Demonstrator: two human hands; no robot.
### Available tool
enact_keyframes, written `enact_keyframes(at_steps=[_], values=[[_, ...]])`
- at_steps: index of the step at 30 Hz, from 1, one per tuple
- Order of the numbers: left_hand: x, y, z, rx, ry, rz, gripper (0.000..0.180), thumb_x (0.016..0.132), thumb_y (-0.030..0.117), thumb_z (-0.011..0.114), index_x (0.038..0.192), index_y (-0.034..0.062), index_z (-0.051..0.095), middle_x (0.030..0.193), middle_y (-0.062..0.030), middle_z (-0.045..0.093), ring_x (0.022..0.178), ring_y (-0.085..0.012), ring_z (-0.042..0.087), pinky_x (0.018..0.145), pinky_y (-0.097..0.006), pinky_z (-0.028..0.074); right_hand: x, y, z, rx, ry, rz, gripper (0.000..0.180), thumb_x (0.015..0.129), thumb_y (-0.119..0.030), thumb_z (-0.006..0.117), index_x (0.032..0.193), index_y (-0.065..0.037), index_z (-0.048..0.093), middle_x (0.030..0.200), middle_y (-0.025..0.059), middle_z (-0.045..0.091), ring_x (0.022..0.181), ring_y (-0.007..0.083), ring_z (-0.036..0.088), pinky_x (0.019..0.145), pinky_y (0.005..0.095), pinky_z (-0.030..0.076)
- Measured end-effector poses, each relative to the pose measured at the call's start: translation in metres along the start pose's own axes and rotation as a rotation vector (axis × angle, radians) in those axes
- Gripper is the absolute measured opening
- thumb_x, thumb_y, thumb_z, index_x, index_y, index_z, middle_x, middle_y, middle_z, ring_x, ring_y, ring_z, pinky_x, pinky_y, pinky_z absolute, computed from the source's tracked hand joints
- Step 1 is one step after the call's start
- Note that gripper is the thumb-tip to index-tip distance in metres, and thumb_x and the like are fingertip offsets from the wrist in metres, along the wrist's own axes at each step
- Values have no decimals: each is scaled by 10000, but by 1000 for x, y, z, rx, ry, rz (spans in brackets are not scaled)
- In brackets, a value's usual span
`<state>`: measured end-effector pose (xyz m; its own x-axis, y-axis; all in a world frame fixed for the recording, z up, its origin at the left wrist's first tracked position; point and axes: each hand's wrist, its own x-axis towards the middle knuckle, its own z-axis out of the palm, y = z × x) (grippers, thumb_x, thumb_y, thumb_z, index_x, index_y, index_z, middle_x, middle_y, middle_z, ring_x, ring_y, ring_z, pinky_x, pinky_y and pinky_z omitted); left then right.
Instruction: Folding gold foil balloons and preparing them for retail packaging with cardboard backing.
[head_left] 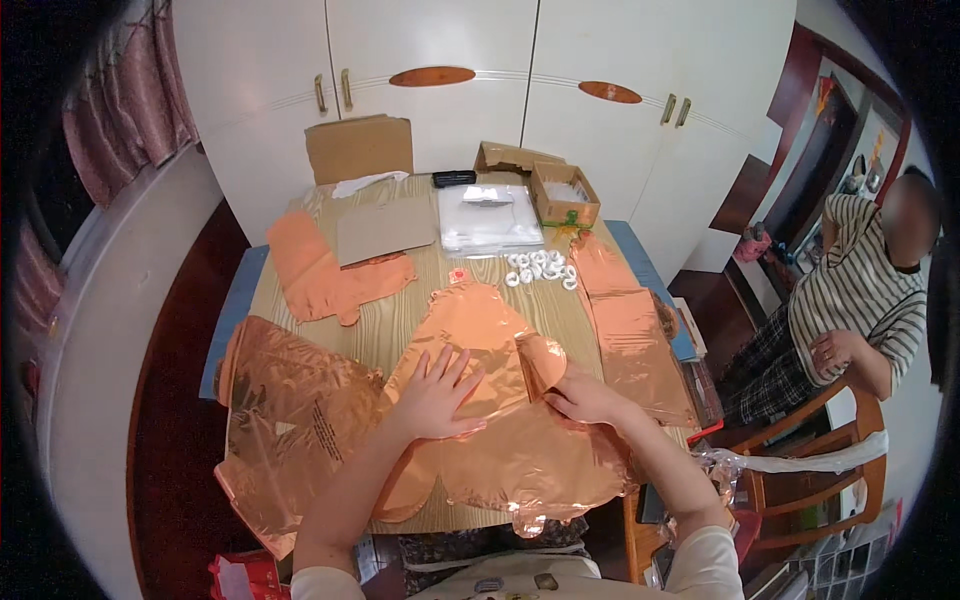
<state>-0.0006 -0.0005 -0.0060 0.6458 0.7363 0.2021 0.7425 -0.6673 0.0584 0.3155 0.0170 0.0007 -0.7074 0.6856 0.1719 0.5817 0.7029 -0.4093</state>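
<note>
A flat, uninflated rose-gold foil balloon (470, 325) lies across the middle of the table, its near part hanging toward the front edge. My left hand (438, 395) rests palm down on it, fingers spread. At its right side a flap of the foil is folded up, and my right hand (583, 397) grips this edge with thumb and fingers, some fingers hidden. Other flat foil balloons surround it: one (290, 430) at the near left, one (305, 265) at the far left partly under a cardboard sheet (385, 228), and one (635, 340) along the right side.
Several white ribbon rolls (540, 265) sit beyond my right hand. Behind them are a stack of clear plastic bags (488, 220), a small cardboard box (565, 195) and a black object (454, 179). At the right a person (850, 290) stands near a wooden chair (815, 460).
</note>
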Motion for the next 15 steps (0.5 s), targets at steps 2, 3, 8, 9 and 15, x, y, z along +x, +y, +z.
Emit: enact_keyframes(at_steps=[2, 3, 8, 9, 15], values=[[0, 0, 0, -10, 0, -2, 852, 827, 731, 470, 1440, 141, 422, 1508, -211, 334, 1397, -430, 279, 1107, -622, 191, 5, -4, 0, -92, -208, 84, 406, 950, -265, 498, 1270, -16, 514, 1343, 203, 499, 1310, 380, 398, 1142, 494, 233], [0, 0, 0, -11, -14, -1, 865, 826, 729, 474, 1446, 131, 405, 1510, -215, 323, 1401, -436, 265, 1108, -623, 188, 7, -7, -1, -139, -312, 127, 411, 967, -271, 474, 1291, -18, 501, 1351, 198, 505, 1326, 365, 398, 1146, 495, 231], [0, -1, -1, -31, -17, 5, 872, 826, 724, 484, 1427, 96, 412, 1510, -229, 310, 1407, -448, 239, 1111, -623, 181, 10, -18, 11, -100, -72, 31, 475, 1001, -301, 434, 1397, -39, 443, 1466, 142, 422, 1402, 328, 320, 1161, 487, 211], [0, -1, 0, -18, -18, 4, 861, 824, 727, 481, 1416, 104, 432, 1509, -224, 318, 1405, -442, 250, 1108, -623, 185, 12, -22, 9, -95, -55, 27, 484, 1003, -303, 432, 1412, -44, 434, 1484, 130, 406, 1413, 325, 306, 1163, 486, 208], [1, -2, 1, 24, -33, 5, 825, 815, 736, 482, 1337, 98, 514, 1500, -215, 341, 1397, -434, 274, 1104, -628, 191, 26, -16, 14, -184, -66, 23, 523, 995, -348, 446, 1431, -62, 416, 1508, 104, 380, 1409, 341, 307, 1153, 483, 234]])
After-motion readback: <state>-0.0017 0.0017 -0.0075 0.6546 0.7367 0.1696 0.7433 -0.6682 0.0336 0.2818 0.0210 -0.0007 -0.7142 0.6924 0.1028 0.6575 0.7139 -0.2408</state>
